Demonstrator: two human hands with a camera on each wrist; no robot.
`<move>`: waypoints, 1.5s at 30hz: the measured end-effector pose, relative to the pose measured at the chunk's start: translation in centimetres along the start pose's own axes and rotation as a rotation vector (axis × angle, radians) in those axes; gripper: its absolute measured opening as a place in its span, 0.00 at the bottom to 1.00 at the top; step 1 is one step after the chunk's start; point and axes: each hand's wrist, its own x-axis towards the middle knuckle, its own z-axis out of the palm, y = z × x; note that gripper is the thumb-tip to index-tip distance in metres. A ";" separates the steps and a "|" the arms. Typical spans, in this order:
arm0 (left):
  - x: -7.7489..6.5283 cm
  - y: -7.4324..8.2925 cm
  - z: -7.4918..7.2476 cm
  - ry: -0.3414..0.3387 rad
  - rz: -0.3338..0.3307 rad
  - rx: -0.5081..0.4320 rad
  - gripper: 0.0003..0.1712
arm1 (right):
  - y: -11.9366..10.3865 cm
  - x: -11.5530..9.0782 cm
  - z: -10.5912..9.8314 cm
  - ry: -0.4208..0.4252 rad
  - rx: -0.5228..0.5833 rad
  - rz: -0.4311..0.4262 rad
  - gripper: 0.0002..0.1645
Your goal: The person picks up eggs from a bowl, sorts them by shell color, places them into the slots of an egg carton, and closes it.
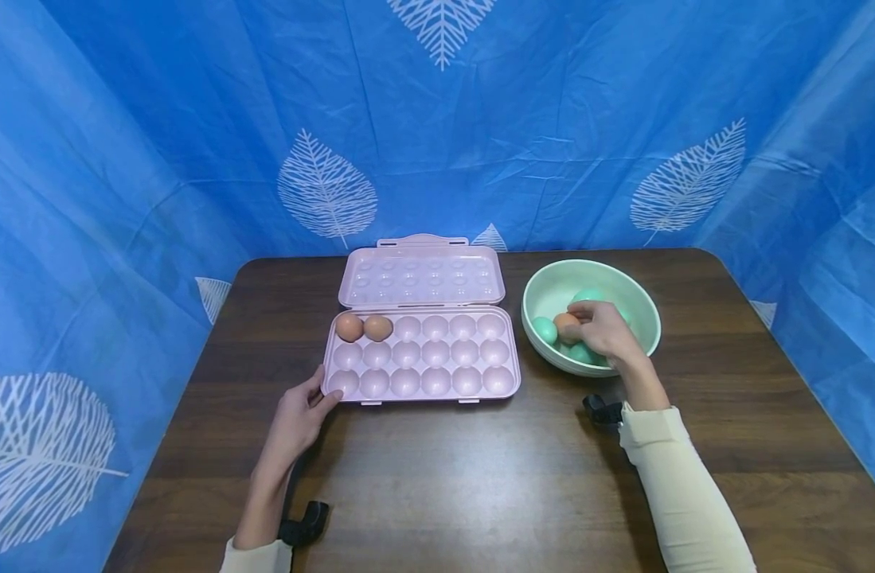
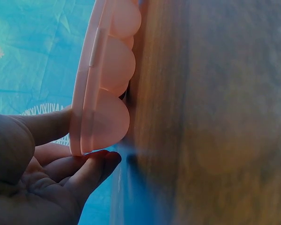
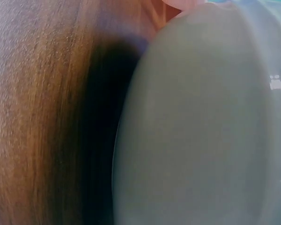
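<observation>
"Where was the left hand (image 1: 298, 418)?"

"At the near left corner of a pale pink plastic egg tray (image 1: 435, 352), which lay on a dark brown wooden table (image 1: 437, 477). Thumb and fingers pinched that corner."

"And the tray?"

"Its hinged lid (image 1: 423, 274) was laid back on the far side. Three rows of round hollows faced up, and two smooth brown eggs (image 1: 377, 328) sat side by side in the far row's two leftmost hollows."

"What about the right hand (image 1: 605, 330)?"

"It was well apart from the left, inside a round, pale mint-green bowl (image 1: 552, 286) right of the tray. Its fingertips gripped a third brown egg (image 1: 568, 326), down in the bowl among teal-green eggs (image 1: 544, 329)."

"The background?"

"A blue cloth with white leaf prints (image 1: 437, 159) hung behind the table."
</observation>
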 end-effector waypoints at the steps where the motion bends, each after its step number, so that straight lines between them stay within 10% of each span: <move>1: 0.0 0.0 0.0 -0.002 -0.003 -0.003 0.36 | 0.1 0.0 0.0 0.004 0.005 0.000 0.32; 45: 0.1 0.2 0.1 -0.021 -0.073 -0.020 0.37 | -0.4 -0.9 -0.1 0.199 0.316 -0.008 0.36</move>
